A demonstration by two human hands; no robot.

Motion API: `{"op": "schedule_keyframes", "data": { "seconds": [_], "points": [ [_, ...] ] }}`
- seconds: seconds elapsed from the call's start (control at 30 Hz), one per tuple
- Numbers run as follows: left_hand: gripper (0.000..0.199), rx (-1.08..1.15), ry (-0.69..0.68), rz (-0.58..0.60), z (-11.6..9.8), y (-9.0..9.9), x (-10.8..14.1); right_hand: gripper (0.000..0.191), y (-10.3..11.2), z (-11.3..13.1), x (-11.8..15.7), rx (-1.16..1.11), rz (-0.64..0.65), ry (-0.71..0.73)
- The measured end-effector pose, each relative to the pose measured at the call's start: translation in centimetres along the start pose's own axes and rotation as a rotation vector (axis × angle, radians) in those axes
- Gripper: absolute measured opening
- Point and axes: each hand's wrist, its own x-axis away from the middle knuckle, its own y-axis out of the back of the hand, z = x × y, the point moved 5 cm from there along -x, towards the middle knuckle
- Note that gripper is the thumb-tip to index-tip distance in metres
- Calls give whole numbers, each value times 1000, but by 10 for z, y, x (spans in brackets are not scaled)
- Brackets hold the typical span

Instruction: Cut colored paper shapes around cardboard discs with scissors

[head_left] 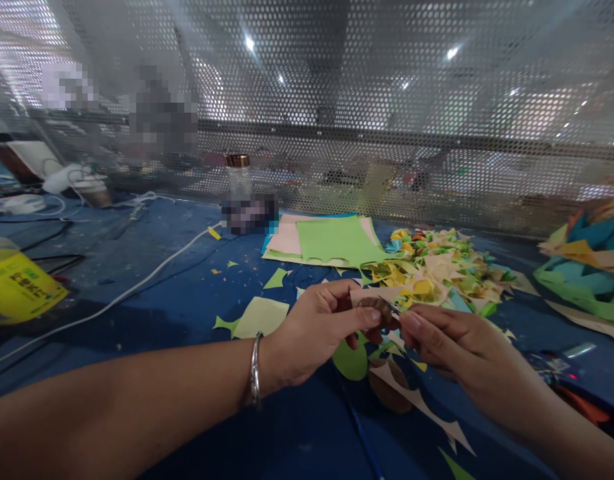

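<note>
My left hand (331,317), with a silver bracelet at its wrist, is closed on a pale pink felt-like sheet (359,295). A brown, rounded piece (379,307) lies against the sheet under my thumb. Close on its right, my right hand (441,337) pinches slim dark blades (391,307), which look like small scissors; their handles are hidden in my fingers. The blades meet the edge of the pink sheet. Below my hands lie a green round piece (351,360), a brown disc (389,387) and a long pink offcut (427,407) crossing the disc.
Stacked coloured sheets (331,240) lie behind my hands, beside a heap of scraps (441,267). Layered cut pieces (587,267) stand far right. A white cable (137,287) crosses the blue table (187,413). A yellow-labelled container (21,283) stands left; a perforated metal screen (307,100) rises behind.
</note>
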Motion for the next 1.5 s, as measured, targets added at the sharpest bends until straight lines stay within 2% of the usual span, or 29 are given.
{"op": "schedule_keyframes", "data": {
  "seconds": [0.2, 0.4, 0.5, 0.93, 1.3, 1.5],
  "points": [
    [21, 22, 8, -9, -1, 0, 0, 61, 4, 3, 0, 56, -21, 16],
    [13, -3, 29, -4, -2, 1, -1, 59, 6, 14, -1, 136, -34, 75],
    [12, 5, 35, 4, -2, 0, -1, 63, 7, 18, 0, 186, -49, 100],
    [13, -11, 77, -4, 0, 2, -2, 63, 8, 16, -1, 212, -57, 101],
    [15, -49, 108, 29, 2, 3, -2, 67, 9, 23, -2, 291, -62, 147],
    [13, -77, 118, 52, 2, 5, -4, 64, 8, 19, -2, 304, -41, 131]
  ]
}}
